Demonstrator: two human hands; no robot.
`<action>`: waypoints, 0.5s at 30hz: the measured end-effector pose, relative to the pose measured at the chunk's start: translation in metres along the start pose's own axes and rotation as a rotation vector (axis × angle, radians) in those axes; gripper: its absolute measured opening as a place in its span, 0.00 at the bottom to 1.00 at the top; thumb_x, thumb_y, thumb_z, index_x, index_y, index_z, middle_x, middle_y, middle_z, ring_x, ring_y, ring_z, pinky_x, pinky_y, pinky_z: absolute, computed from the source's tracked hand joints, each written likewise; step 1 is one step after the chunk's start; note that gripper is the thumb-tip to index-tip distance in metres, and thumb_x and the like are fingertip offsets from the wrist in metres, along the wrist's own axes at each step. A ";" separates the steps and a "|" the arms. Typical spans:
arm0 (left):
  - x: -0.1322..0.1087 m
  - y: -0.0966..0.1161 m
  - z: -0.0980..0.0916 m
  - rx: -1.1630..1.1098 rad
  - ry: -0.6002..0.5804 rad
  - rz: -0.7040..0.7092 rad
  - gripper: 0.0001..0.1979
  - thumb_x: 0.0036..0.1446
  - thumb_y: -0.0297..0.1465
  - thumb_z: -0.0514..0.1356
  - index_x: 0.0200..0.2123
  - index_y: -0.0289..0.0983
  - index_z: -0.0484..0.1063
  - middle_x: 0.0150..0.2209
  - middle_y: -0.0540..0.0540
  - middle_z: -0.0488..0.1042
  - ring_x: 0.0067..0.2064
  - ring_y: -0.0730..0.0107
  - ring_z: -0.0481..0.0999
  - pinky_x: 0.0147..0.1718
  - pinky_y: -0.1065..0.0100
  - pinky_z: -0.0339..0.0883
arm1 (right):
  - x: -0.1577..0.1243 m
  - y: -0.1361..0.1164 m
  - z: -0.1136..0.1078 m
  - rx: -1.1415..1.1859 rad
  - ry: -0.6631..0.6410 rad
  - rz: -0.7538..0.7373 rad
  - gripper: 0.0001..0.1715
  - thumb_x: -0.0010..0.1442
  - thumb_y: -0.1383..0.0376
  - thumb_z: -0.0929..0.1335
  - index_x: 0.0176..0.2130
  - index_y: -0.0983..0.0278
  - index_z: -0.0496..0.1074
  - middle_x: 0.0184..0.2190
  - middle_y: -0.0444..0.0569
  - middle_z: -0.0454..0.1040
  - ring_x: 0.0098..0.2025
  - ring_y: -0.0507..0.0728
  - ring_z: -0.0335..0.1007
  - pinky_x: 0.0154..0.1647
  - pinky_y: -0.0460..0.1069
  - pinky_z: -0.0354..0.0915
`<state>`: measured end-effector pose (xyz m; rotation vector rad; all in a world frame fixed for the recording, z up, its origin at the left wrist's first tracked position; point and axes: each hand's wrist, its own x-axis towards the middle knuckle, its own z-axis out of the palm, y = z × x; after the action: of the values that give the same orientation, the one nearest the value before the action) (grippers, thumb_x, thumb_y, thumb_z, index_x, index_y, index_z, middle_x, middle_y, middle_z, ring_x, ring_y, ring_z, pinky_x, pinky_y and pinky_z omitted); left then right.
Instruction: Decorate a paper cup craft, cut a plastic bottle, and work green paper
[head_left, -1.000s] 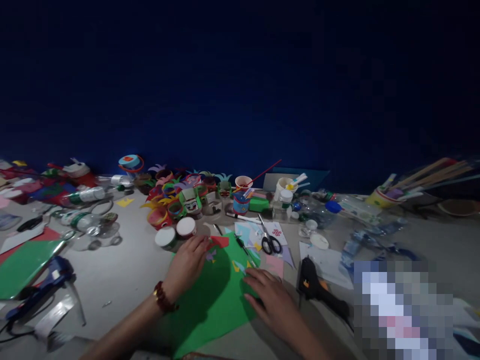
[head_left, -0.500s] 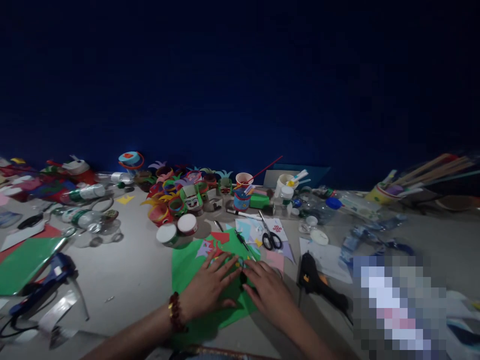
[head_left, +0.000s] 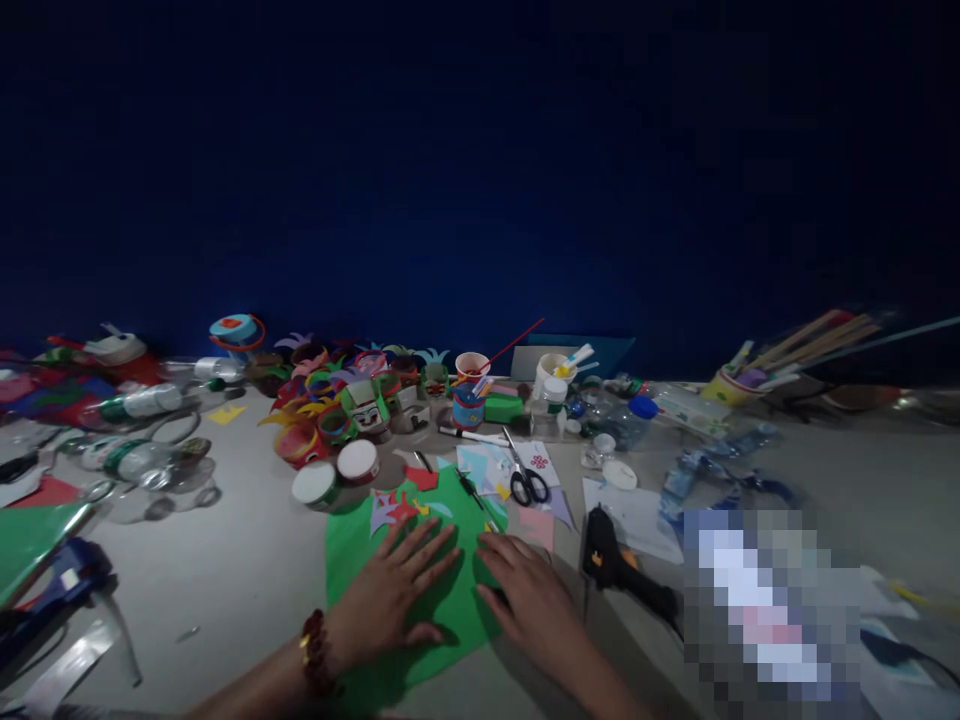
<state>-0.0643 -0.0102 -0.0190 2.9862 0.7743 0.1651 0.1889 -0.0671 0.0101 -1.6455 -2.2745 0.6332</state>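
A green sheet (head_left: 349, 545) of craft material lies on the table beneath both hands. My left hand (head_left: 397, 585), a beaded bracelet at its wrist, rests flat on it with the fingers spread. Close by on the sheet's right side is my right hand (head_left: 531, 598), fingers stretched out and palm down; whether anything lies under it is hidden. Just beyond my left fingertips sit small red, purple and yellow paper scraps (head_left: 411, 505). A dark pen (head_left: 472, 490) lies on the sheet above my right hand. Black-handled scissors (head_left: 529, 485) rest on papers further back.
A black glue gun (head_left: 622, 570) lies right of my right hand, a blue one (head_left: 64, 590) far left. Two white-lidded tubs (head_left: 358, 460) stand behind the sheet. Decorated cups (head_left: 300, 442), plastic bottles (head_left: 139, 460) and a pot of sticks (head_left: 731, 385) line the back.
My hands have moved apart, uncovering more of the green sheet between them. The view has turned slightly right, so the table's things sit further left.
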 end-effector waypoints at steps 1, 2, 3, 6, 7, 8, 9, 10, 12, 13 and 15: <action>0.000 -0.003 0.000 0.003 -0.002 -0.003 0.45 0.59 0.57 0.55 0.71 0.45 0.44 0.71 0.43 0.54 0.70 0.48 0.52 0.67 0.46 0.43 | 0.000 0.000 -0.001 0.001 0.002 -0.002 0.20 0.63 0.69 0.67 0.54 0.64 0.73 0.60 0.55 0.71 0.61 0.64 0.65 0.62 0.60 0.63; 0.000 -0.007 -0.001 0.016 0.003 -0.035 0.45 0.59 0.58 0.54 0.71 0.44 0.45 0.71 0.42 0.55 0.70 0.48 0.52 0.67 0.46 0.43 | 0.000 -0.001 -0.001 -0.001 0.006 0.002 0.20 0.63 0.69 0.68 0.54 0.64 0.73 0.60 0.55 0.71 0.61 0.64 0.65 0.62 0.59 0.63; 0.001 -0.011 -0.002 0.036 0.013 -0.080 0.45 0.59 0.58 0.53 0.71 0.43 0.45 0.70 0.41 0.55 0.70 0.47 0.52 0.66 0.46 0.43 | 0.000 -0.001 -0.002 -0.005 0.007 0.007 0.20 0.63 0.69 0.68 0.54 0.64 0.73 0.60 0.55 0.71 0.61 0.64 0.66 0.62 0.59 0.63; 0.003 -0.019 -0.007 0.085 0.049 -0.171 0.45 0.59 0.58 0.52 0.71 0.40 0.45 0.71 0.38 0.54 0.70 0.44 0.52 0.66 0.43 0.41 | 0.000 -0.003 -0.004 -0.015 0.000 0.022 0.19 0.63 0.69 0.68 0.54 0.63 0.73 0.60 0.53 0.71 0.61 0.64 0.66 0.62 0.58 0.63; 0.003 -0.020 -0.008 0.086 0.053 -0.156 0.46 0.60 0.58 0.51 0.72 0.40 0.44 0.71 0.38 0.53 0.70 0.44 0.51 0.66 0.43 0.41 | 0.000 -0.004 -0.004 -0.016 -0.006 0.024 0.20 0.63 0.69 0.68 0.54 0.63 0.73 0.60 0.53 0.71 0.61 0.64 0.65 0.62 0.58 0.63; 0.003 -0.019 -0.008 0.079 0.054 -0.120 0.46 0.60 0.58 0.51 0.72 0.39 0.43 0.71 0.39 0.53 0.70 0.44 0.51 0.66 0.44 0.41 | -0.001 -0.004 -0.005 -0.015 -0.012 0.025 0.20 0.63 0.68 0.69 0.55 0.63 0.73 0.60 0.53 0.71 0.61 0.64 0.65 0.62 0.58 0.63; 0.003 -0.019 -0.008 0.067 0.051 -0.078 0.46 0.60 0.58 0.51 0.72 0.40 0.42 0.71 0.40 0.52 0.70 0.45 0.51 0.66 0.45 0.42 | -0.001 -0.004 -0.005 -0.014 -0.015 0.026 0.21 0.62 0.68 0.69 0.55 0.63 0.73 0.61 0.52 0.70 0.61 0.64 0.65 0.63 0.57 0.62; 0.003 -0.018 -0.006 0.054 0.048 -0.037 0.46 0.60 0.58 0.51 0.72 0.41 0.41 0.71 0.41 0.52 0.70 0.46 0.51 0.66 0.46 0.44 | -0.001 -0.004 -0.006 -0.012 -0.016 0.027 0.21 0.62 0.68 0.69 0.55 0.63 0.73 0.61 0.52 0.70 0.62 0.64 0.65 0.63 0.57 0.62; 0.003 -0.017 -0.004 0.041 0.051 -0.007 0.46 0.59 0.58 0.52 0.72 0.42 0.41 0.71 0.43 0.54 0.70 0.47 0.53 0.66 0.47 0.46 | -0.001 -0.003 -0.006 -0.010 -0.016 0.026 0.21 0.63 0.67 0.69 0.56 0.63 0.72 0.61 0.52 0.70 0.62 0.63 0.64 0.64 0.56 0.61; 0.004 -0.018 -0.003 0.046 0.060 -0.025 0.46 0.59 0.58 0.52 0.72 0.43 0.41 0.71 0.43 0.55 0.69 0.47 0.54 0.65 0.47 0.48 | -0.001 -0.004 -0.006 -0.009 -0.017 0.027 0.21 0.63 0.67 0.69 0.56 0.62 0.72 0.61 0.52 0.70 0.62 0.63 0.64 0.64 0.56 0.61; 0.006 -0.019 -0.002 0.065 0.087 -0.095 0.46 0.60 0.58 0.52 0.72 0.42 0.42 0.71 0.42 0.55 0.69 0.46 0.54 0.64 0.47 0.49 | -0.001 -0.004 -0.004 -0.010 -0.025 0.029 0.21 0.63 0.68 0.69 0.56 0.62 0.72 0.61 0.52 0.70 0.62 0.63 0.64 0.64 0.56 0.61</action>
<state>-0.0683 0.0096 -0.0177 3.0124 0.9461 0.2715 0.1879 -0.0687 0.0157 -1.6868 -2.2789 0.6540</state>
